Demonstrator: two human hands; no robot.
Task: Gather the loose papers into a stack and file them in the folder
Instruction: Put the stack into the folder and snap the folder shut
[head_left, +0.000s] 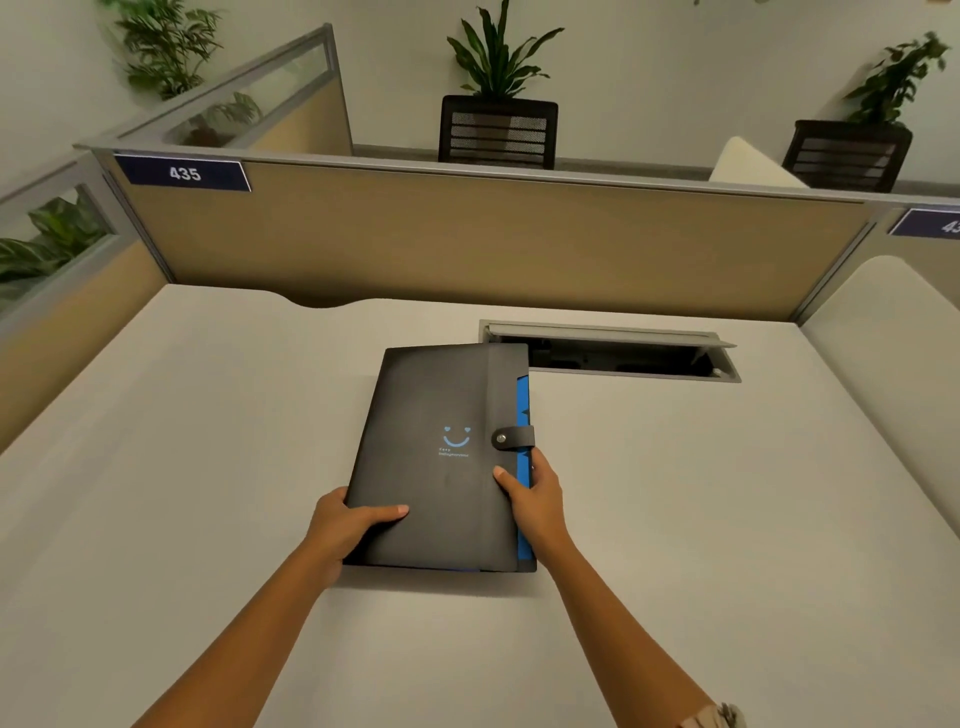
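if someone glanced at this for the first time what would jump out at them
The black folder in the middle of the pale desk, snapped shut with a blue smiley on its cover, draws the eye first. The left hand grips its near left corner and the right hand holds its right edge, just below the snap strap. Behind it an open cable hatch is sunk in the desk, and a sign reading 435 sits on the partition's top left.

Black folder (441, 457) – closed, strap snapped, blue edge showing – flat on desk.
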